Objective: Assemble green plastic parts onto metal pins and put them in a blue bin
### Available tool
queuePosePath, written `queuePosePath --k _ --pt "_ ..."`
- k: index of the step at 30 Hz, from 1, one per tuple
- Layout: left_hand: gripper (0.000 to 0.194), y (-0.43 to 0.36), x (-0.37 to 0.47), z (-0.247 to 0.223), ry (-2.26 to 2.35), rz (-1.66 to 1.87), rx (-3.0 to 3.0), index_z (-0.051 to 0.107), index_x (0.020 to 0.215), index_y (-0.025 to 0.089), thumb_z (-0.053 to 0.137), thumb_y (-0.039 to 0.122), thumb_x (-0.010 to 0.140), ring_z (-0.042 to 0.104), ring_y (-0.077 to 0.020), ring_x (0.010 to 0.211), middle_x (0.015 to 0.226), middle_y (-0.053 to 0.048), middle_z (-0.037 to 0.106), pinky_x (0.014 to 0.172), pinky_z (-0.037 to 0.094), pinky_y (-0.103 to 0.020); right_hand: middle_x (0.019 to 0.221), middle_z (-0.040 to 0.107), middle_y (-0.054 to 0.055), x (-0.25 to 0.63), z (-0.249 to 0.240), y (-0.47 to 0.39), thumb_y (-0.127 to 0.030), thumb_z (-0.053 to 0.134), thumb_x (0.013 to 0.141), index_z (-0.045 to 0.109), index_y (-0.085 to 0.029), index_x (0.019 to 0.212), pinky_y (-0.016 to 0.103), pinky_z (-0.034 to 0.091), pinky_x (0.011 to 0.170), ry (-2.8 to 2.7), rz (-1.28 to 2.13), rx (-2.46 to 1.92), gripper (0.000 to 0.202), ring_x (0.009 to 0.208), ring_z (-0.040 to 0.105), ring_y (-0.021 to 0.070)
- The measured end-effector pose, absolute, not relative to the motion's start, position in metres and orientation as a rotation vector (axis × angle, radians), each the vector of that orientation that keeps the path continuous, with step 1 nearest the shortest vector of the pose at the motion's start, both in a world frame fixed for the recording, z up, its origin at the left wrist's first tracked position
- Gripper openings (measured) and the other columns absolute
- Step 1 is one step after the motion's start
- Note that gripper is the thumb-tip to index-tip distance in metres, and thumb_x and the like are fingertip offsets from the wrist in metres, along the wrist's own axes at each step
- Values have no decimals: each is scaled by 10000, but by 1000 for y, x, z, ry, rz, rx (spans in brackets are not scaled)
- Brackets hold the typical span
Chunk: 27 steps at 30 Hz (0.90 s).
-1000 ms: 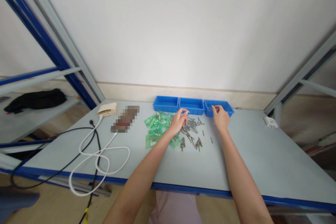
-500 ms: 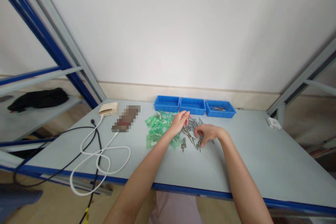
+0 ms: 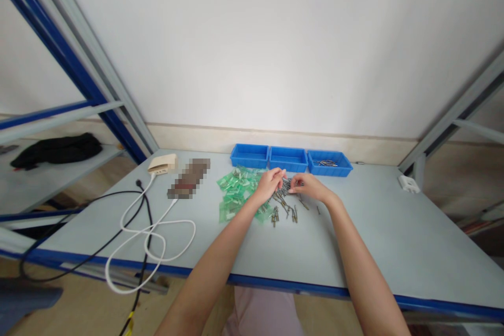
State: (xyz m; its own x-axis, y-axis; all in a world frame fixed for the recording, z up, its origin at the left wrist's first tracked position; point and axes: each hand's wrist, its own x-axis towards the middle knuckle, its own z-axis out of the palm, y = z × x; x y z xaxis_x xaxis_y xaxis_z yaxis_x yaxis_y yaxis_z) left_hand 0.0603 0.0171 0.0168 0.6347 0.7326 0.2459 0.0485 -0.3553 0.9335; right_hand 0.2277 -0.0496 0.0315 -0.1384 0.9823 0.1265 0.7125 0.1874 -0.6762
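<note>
Your right hand (image 3: 309, 187) has moved from the smaller fastener cluster (image 3: 295, 215) to the main fastener pile (image 3: 280, 199) before the blue trays (image 3: 288, 166), putting those pieces within reach. Its fingers curl; your left hand (image 3: 270, 185), half-curled, sits beside the green bags (image 3: 237, 191). Whether either grips anything cannot be told.

Parts (image 3: 279, 198) seen as shiny metal; bins (image 3: 329, 171) as smooth plas.; bags (image 3: 236, 189) as crinkled, glossy plas. film; tabletop (image 3: 378, 231) finished matt & smooth.
</note>
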Motion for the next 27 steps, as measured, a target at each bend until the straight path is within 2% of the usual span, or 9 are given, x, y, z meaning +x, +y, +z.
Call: queuePosePath --k 3,8,11,15,22,27 --pt "373 16 60 14 604 754 1854 518 732 158 421 503 838 402 -81 396 487 47 485 424 296 -203 683 661 15 225 38 -50 -372 615 725 644 -167 743 237 398 586 -1777 655 -1550 208 609 564 135" --pt "365 16 61 11 541 655 1856 526 706 147 434 477 833 405 -73 394 488 45 479 418 294 -195 707 680 24 223 42 -50 -381 619 726 651 -172 748 239 392 600 -1718 512 -1564 213 628 570 139" --pt "366 18 62 12 521 681 1806 516 699 146 452 485 821 390 -65 388 482 51 466 416 294 -190 733 689 30 223 43 -49 -391 629 715 666 -175 747 246 397 624 -1716 477 -1560 222 654 577 146" --pt "350 19 62 13 538 752 1766 500 729 154 469 492 812 382 -61 381 475 60 462 409 291 -182 764 692 38 224 45 -50 -395 594 737 680 -171 837 249 410 608 -1659 543 -1525 259 609 573 142" --pt "344 17 62 16 564 817 1744 483 712 164 475 494 813 379 -67 371 459 61 456 408 296 -190 625 660 19 223 50 -54 -418 516 793 641 -181 676 240 371 565 -1670 438 -1655 293 540 537 131" --pt "374 17 63 18 583 879 1748 453 660 170 455 506 825 365 -69 369 436 62 422 407 289 -195 683 665 28 221 47 -51 -405 439 839 614 -169 685 244 394 576 -1670 552 -1556 332 533 526 121"
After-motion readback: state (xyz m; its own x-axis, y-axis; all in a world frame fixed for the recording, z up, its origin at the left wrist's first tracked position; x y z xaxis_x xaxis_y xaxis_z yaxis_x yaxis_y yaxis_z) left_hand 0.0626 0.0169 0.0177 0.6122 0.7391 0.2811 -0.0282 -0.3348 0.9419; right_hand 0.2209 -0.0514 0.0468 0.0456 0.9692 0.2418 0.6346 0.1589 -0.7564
